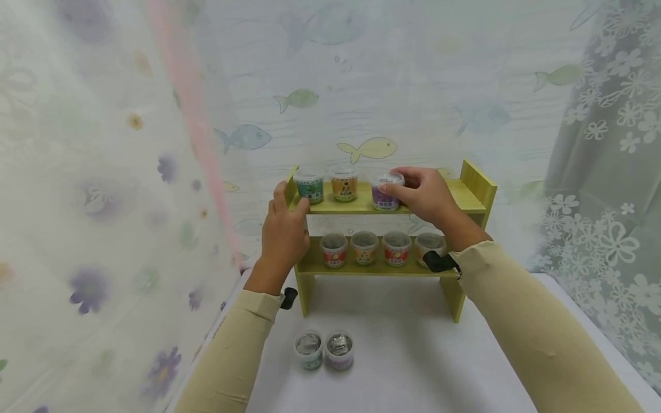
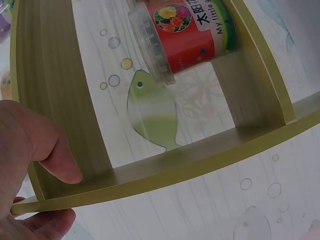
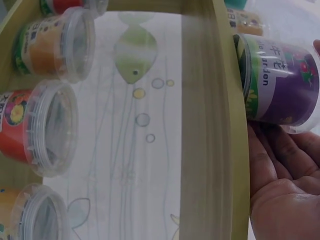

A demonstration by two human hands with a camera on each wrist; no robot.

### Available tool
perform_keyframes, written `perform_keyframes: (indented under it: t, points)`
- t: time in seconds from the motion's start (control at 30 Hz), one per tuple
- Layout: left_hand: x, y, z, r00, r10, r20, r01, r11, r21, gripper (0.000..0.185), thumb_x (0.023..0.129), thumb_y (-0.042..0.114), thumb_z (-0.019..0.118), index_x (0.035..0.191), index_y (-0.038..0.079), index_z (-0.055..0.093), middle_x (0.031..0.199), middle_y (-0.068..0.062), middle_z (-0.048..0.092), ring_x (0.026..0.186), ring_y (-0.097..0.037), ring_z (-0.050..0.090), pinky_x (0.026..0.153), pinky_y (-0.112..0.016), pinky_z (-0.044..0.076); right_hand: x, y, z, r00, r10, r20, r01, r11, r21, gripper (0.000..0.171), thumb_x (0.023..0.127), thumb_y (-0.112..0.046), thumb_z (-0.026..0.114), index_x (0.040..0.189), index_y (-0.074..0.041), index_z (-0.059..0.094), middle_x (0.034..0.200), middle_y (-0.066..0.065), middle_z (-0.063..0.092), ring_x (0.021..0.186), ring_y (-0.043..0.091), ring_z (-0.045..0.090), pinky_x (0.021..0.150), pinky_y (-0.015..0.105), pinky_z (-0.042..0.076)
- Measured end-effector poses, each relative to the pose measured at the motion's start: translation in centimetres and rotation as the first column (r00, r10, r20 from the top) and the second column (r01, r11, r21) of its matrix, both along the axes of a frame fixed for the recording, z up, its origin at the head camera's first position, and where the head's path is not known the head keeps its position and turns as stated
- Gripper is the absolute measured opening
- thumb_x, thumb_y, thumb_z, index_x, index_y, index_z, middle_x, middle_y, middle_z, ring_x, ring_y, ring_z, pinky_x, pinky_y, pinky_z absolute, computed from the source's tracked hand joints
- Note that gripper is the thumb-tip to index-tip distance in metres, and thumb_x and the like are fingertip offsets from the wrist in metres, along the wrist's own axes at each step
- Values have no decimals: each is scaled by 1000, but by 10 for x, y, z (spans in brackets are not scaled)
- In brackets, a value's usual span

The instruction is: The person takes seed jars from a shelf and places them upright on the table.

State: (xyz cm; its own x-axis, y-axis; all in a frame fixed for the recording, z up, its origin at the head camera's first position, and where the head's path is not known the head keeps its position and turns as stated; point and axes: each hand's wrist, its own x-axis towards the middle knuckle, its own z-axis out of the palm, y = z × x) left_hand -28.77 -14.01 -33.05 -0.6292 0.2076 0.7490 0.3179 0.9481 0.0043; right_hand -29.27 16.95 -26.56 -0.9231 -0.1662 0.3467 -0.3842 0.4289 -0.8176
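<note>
Right hand (image 1: pixel 426 195) curled round purple-labelled clear plastic tub (image 1: pixel 385 192) on top tier, right of two others. Left hand (image 1: pixel 283 232) gripped small green wooden shelf's (image 1: pixel 475 198) left end. Risked toppling neighbouring orange-labelled tub (image 1: pixel 344 183) if nudged leftward.

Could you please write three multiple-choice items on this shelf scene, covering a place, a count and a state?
1. Where does the purple cup stand?
A. on the top shelf
B. on the bottom shelf
C. on the table

2. How many cups stand on the bottom shelf?
A. two
B. four
C. six

3. What is the left hand doing?
A. lifting a cup
B. hanging idle
C. holding the shelf's left end

Answers:
1. A: it stands third in the row on the top shelf, with the right hand round it.
2. B: the head view shows four in a row.
3. C: its grip is on the left side panel, thumb on the edge.
</note>
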Motion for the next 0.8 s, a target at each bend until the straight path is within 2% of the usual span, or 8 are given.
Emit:
perform_keyframes:
  t: [0.33,0.53,0.8]
  points:
    - [2,1,1,1000,3,-6,-3,1000,-4,40,86,3,71,124,10,61,160,-25,25,111,-42,54,74,-50,59,12,2,0,999,-1,-36,2,1000,8,70,90,-56,73,146,-16,60,130,10,70,113,23,68,85,31,59]
    - [-2,1,-1,1000,-2,1,2,1000,-5,41,87,1,70,125,11,62,161,-25,23,109,-42,54,71,-48,57,20,6,-5,996,-32,-84,33,999,22,67,91,-55,74,145,-17,61,126,10,71,107,21,69,79,24,58]
    - [-1,0,-1,1000,10,8,-10,1000,-12,38,88,2,68,124,12,61,162,-26,22,106,-41,53,69,-46,55,28,6,-10,987,-16,-158,22,999,35,62,92,-49,75,142,-15,64,124,11,72,103,21,71,78,19,57]
